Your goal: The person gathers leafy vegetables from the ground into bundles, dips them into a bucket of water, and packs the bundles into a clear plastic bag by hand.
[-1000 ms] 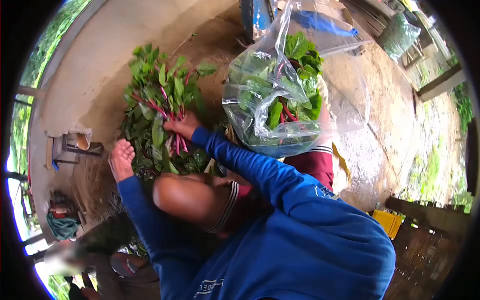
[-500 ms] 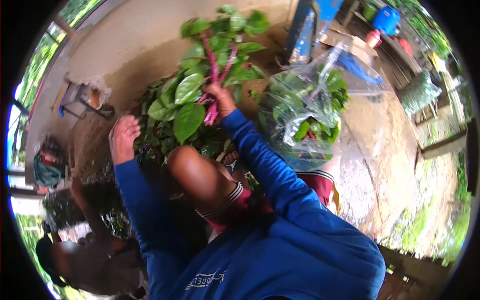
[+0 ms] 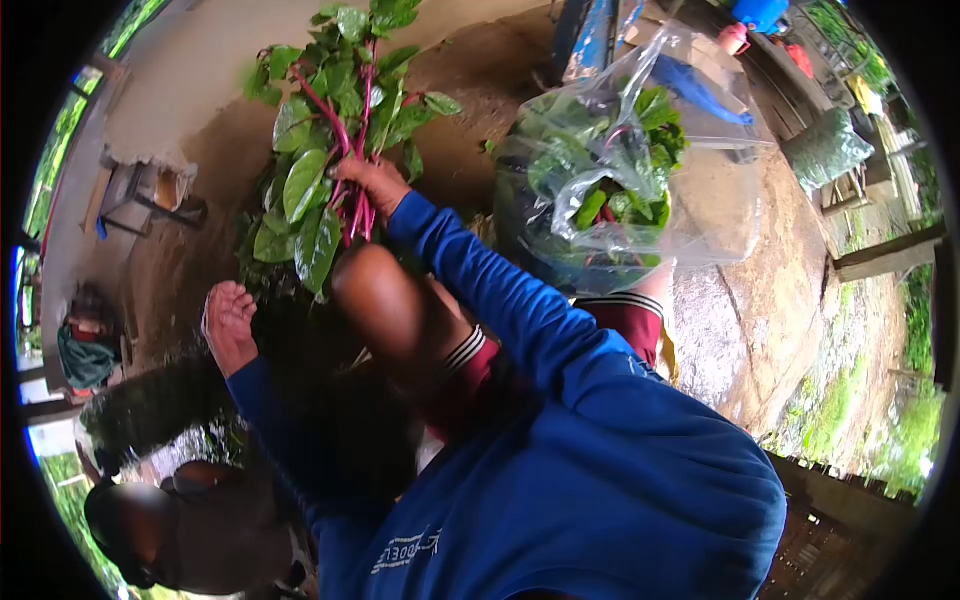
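My right hand (image 3: 372, 183) is wrapped around the reddish-purple stems of a bunch of Malabar spinach (image 3: 305, 185). Its broad green leaves spread above and to the left of the fist, and the cut stem ends point down toward my bent knee. My left hand (image 3: 230, 318) hangs in the air lower left of the bunch, apart from it, fingers loosely curled with nothing visible in them. More greens lie behind the bunch, mostly hidden. To the right, a clear plastic bag (image 3: 570, 215) holds more leafy greens (image 3: 655, 135) beside my other leg.
Another person (image 3: 215, 530) sits low at the left. A worn blue post (image 3: 592, 40) stands behind the bag. Farther right are a pink jug (image 3: 733, 38), a blue container (image 3: 762, 12) and a stuffed sack (image 3: 828, 150). A small metal frame (image 3: 150, 205) stands by the wall.
The bunch in my right hand has shifted left and up in view, with its stems gathered in the fist. My left hand has moved slightly down and left, its fingers more curled.
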The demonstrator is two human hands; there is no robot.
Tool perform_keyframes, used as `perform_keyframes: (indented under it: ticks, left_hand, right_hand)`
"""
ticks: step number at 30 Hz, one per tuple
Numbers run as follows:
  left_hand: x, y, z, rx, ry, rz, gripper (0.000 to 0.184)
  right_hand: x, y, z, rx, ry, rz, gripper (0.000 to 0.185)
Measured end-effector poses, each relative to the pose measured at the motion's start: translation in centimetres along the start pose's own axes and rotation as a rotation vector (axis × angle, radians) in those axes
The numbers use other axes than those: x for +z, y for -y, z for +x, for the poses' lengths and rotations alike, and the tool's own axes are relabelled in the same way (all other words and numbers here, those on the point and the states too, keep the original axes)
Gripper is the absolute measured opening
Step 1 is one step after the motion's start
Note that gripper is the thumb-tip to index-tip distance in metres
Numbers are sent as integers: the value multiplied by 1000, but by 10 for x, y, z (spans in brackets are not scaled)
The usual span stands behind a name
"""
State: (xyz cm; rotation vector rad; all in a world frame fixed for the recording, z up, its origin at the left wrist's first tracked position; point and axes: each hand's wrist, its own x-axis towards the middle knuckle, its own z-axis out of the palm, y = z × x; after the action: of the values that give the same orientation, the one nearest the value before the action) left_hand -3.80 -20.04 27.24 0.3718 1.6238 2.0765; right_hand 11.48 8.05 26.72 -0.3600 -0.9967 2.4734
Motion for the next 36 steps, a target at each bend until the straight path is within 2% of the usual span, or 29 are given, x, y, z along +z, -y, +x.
perform_keyframes:
  ticks: [1, 3, 7, 9, 10, 11, 13, 15, 18, 21, 22, 23, 24, 25, 27, 28, 29, 30, 31, 32, 33, 34, 36]
  left_hand:
    - [-5, 1, -1, 9, 36, -52, 23]
    - [-18, 6, -5, 88, 78, -68, 29]
    - [-27, 3, -13, 166, 132, -101, 29]
    - [-41, 9, -15, 107, 146, -150, 33]
    - [-52, 14, -19, 202, 234, -99, 35]
    - [-54, 13, -25, 153, 252, -159, 36]
    - [-37, 2, -54, 155, 65, -91, 31]
    - [-40, 0, -78, 70, -168, 79, 26]
    - [-48, 4, -127, 108, -373, 225, 30]
    - [-70, 26, -177, 168, -430, 342, 29]
    - [-74, 35, -194, 164, -446, 344, 29]
    - [-78, 44, -211, 165, -593, 558, 28]
    - [-81, 55, -229, 163, -737, 775, 26]
    - [-89, 67, -245, 157, -745, 778, 26]
    - [-104, 94, -272, 152, -931, 1361, 23]
    - [-109, 107, -282, 149, -934, 1365, 23]
    - [-113, 119, -293, 41, -988, 1345, 23]
    - [-119, 130, -301, -66, -1039, 1322, 24]
    - [-123, 137, -307, -71, -1035, 1327, 24]
    - [-127, 143, -311, -103, -1025, 1426, 27]
    - [-135, 153, -314, -132, -1013, 1525, 30]
    - [-171, 203, -326, -33, -1158, 1645, 35]
    - [-167, 199, -331, -30, -1116, 1598, 39]
  right_hand:
    - [-1, -3, 2, 8, -11, -17, 25]
    - [-11, -16, 13, -112, 44, 0, 24]
    - [-16, -14, 18, 56, 74, 46, 22]
    - [-14, -18, 25, 23, 66, 97, 23]
    - [-8, -17, 24, -7, 71, 36, 23]
    - [-6, -15, 26, -30, 72, -24, 23]
    - [-4, -12, 39, 11, 89, -79, 22]
    - [15, -1, 38, 147, 107, -131, 22]
    - [52, 1, 19, 20, 236, -125, 25]
    - [74, -8, -14, 45, 305, -331, 26]
    - [68, -19, -20, 152, 330, -377, 30]
    - [59, -35, -23, -67, 442, -572, 36]
    - [64, -42, -36, 55, 501, -657, 39]
    - [75, -50, -57, 176, 556, -741, 41]
    - [95, -79, -103, 224, 589, -636, 41]
    - [88, -107, -116, 317, 628, -645, 44]
    - [83, -131, -127, 411, 665, -654, 47]
    - [98, -132, -139, 539, 728, -721, 53]
    - [113, -132, -150, 669, 786, -786, 60]
    - [114, -155, -159, 672, 782, -781, 60]
    - [108, -189, -168, 494, 841, -770, 67]
    - [101, -217, -174, 315, 895, -754, 74]
    - [96, -250, -178, 364, 934, -836, 80]
